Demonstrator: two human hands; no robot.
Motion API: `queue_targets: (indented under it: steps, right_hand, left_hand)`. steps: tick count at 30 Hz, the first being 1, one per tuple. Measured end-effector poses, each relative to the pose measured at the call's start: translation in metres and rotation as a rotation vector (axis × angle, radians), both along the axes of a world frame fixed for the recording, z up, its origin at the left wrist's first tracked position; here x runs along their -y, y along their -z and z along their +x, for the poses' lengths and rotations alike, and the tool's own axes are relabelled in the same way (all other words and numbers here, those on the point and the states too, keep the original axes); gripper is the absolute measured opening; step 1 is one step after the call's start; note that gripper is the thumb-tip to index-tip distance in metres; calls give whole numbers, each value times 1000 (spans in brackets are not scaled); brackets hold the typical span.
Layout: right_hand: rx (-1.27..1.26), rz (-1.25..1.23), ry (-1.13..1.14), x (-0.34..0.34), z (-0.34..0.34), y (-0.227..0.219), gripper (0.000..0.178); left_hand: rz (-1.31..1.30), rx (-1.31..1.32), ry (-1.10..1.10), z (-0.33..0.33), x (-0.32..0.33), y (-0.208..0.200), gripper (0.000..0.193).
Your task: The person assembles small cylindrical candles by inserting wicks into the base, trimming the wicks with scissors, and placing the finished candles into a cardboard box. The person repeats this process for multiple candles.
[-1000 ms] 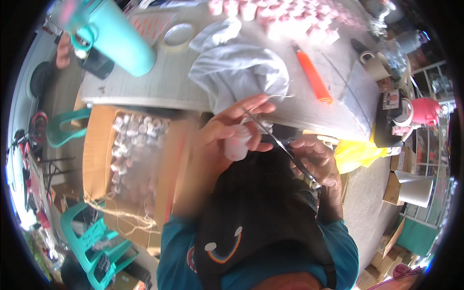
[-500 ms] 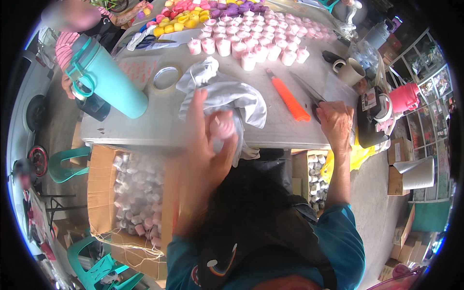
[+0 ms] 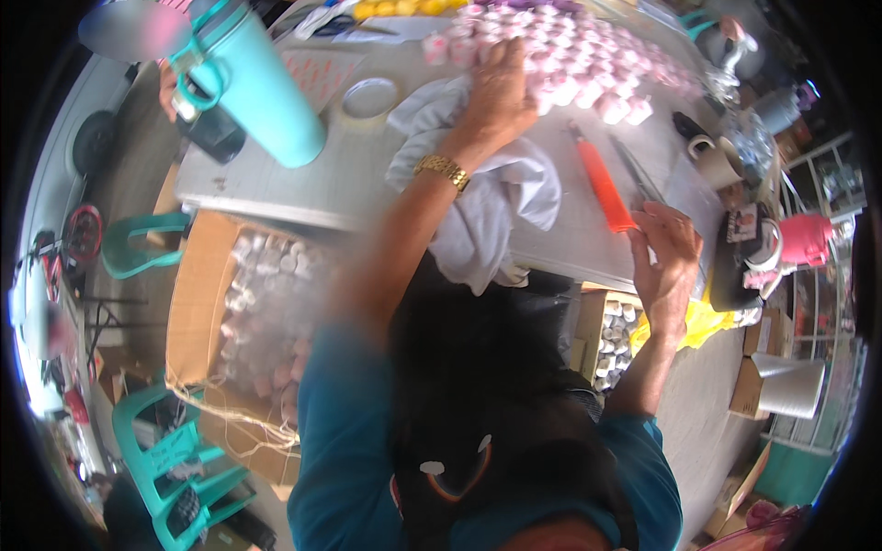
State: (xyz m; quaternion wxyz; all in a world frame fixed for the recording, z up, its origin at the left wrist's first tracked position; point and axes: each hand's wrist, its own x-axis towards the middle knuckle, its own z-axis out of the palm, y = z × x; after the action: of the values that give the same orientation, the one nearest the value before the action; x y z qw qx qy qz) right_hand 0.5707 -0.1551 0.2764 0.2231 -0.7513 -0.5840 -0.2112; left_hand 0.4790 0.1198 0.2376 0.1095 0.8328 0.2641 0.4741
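My left hand [image 3: 501, 96], a gold watch on its wrist, reaches over a crumpled white cloth [image 3: 478, 216] to the near left edge of many pink candles [image 3: 588, 69] standing in close rows. Its fingers are bent together; whatever they hold is hidden behind them. At the table's right, my right hand [image 3: 669, 243] is curled at the handle end of the scissors [image 3: 636, 167], whose blades point away from me. The handles are covered by the hand. Just left of it lies an orange-handled tool [image 3: 602, 179], its near end close to my thumb.
A tall turquoise bottle [image 3: 266, 92] and a tape roll [image 3: 369, 97] stand left on the table [image 3: 276, 197]. A mug [image 3: 717, 163] and a pink bottle [image 3: 806, 241] are at the right. Below the edge, a cardboard box [image 3: 197, 308] holds many small candles. Another person's hand shows far left.
My left hand has moved from near my body, where it held a pink candle, forward to the candle rows. The view has shifted; my right hand stays by the scissors.
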Motion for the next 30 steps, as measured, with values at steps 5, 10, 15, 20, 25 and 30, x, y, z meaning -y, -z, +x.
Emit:
queue_targets:
  steps: [5,10,15,20,25,30]
  right_hand:
    - [-216,266,-208,-24,-36,-4,25]
    - [-834,210,-572,-51,-105,6,50]
    - [-968,-241,-614,-54,-146,15,28]
    - [-887,-167,-518,-48,-133,19,16]
    - [-888,-169,-299,-34,-121,21,16]
    - [-786,-124,-336,-19,-110,26,16]
  left_hand:
    - [74,112,281,-49,25,-46,14]
    - [-101,-35,661,-153,94,-79,9]
    - [-673,-245,371,-256,119,-60,17]
    - [-528,-667,-170,-389,100,36,31]
    - [-482,-1039,-693,-458,86,157,34]
    - [-201,-1085,-869,-467,83,215,40]
